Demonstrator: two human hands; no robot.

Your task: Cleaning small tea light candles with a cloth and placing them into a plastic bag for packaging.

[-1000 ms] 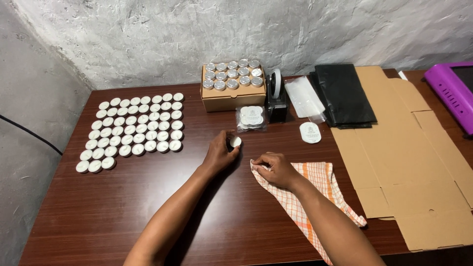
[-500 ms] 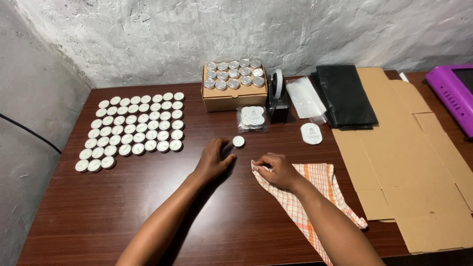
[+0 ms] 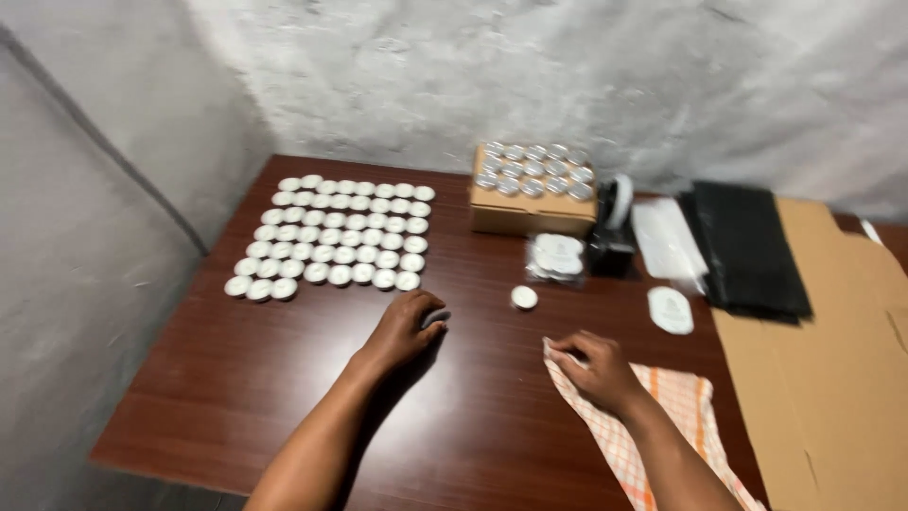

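Resting on the dark wooden tabletop (image 3: 284,378), the left hand (image 3: 402,331) curls over one small round tin (image 3: 437,317), mostly hidden, grip unclear; right hand (image 3: 598,369) pinches one orange checked cloth (image 3: 662,416); one white lid (image 3: 523,297) sits between.

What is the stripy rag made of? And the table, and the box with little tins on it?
The rag under the right hand looks like woven cotton: soft, matte, orange-and-white checks, lying in folds. The table looks like dark reddish wood or wood-look laminate, smooth with a slight sheen and faint grain. The box looks like plain brown cardboard, dull and flat-sided.
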